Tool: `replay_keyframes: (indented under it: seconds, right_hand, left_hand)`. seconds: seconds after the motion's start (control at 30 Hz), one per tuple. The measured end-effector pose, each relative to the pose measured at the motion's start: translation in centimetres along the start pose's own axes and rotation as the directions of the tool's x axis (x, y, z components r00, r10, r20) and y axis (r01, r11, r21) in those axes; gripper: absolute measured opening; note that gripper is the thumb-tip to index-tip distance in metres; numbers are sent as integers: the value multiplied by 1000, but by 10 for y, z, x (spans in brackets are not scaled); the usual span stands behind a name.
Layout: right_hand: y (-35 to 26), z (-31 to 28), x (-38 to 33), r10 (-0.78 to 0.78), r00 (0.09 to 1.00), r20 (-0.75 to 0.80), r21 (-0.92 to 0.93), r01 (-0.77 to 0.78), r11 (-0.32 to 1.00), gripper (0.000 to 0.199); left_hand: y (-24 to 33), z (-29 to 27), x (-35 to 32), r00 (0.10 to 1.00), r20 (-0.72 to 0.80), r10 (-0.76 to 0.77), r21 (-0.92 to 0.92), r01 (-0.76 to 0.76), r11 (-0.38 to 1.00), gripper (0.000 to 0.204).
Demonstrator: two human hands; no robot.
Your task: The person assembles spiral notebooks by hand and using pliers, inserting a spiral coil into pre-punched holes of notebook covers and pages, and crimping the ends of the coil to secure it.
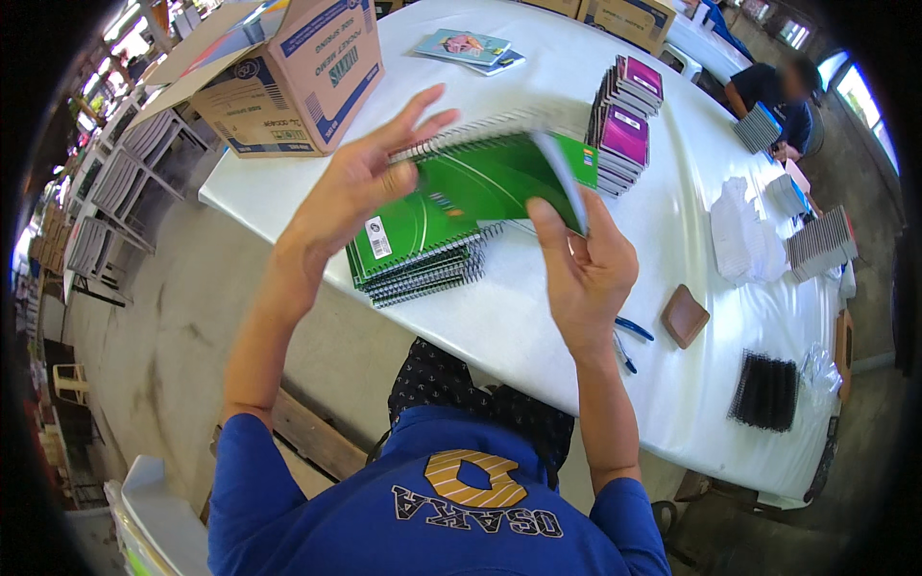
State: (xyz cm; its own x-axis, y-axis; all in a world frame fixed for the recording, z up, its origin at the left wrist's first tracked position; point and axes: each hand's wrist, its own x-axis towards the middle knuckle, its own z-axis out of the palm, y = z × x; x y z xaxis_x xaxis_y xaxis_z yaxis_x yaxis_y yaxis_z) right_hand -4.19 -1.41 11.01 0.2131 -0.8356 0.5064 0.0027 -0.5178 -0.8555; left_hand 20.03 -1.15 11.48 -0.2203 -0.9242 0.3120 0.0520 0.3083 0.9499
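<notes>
A green spiral notebook (471, 182) is held up above the table, tilted, its wire-bound edge at the top and blurred. My left hand (370, 173) has its thumb on the notebook's left end, fingers stretched past the wire. At the other end, my right hand (591, 264) pinches the lower right corner, thumb on the cover, and the cover or pages bend upward there. Beneath, a stack of green spiral notebooks (423, 264) lies at the table's near edge, partly hidden by the held one.
On the white table (538, 331) are purple notebook stacks (624, 134), teal notebooks (463, 45), blue pens (629, 346), a brown block (685, 317) and black wire coils (765, 392). A cardboard box (288, 86) stands left. A person (778, 101) sits far right by grey stacks (821, 250).
</notes>
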Motion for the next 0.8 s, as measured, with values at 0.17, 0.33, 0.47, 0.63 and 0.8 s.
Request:
replay_keyframes:
  seconds: [0.17,0.33,0.47,0.63,0.8]
  right_hand:
    - [-3,52,19,-682,628,376,-561,740,371,34]
    - [-2,68,10,-573,650,500,-405,760,509,35]
    - [44,-16,23,-435,897,84,-634,385,671,21]
    - [195,-130,15,33,993,-116,-823,-115,556,31]
    - [193,-128,2,388,920,44,-906,-127,403,49]
  left_hand:
    - [9,-50,4,899,331,-285,-593,434,678,80]
    - [22,-59,10,903,316,-290,-56,323,945,83]
    - [11,-74,7,841,313,-441,636,159,755,78]
    - [-4,-73,2,836,420,-353,669,-22,743,66]
    - [17,-13,-19,990,140,2,873,-125,471,62]
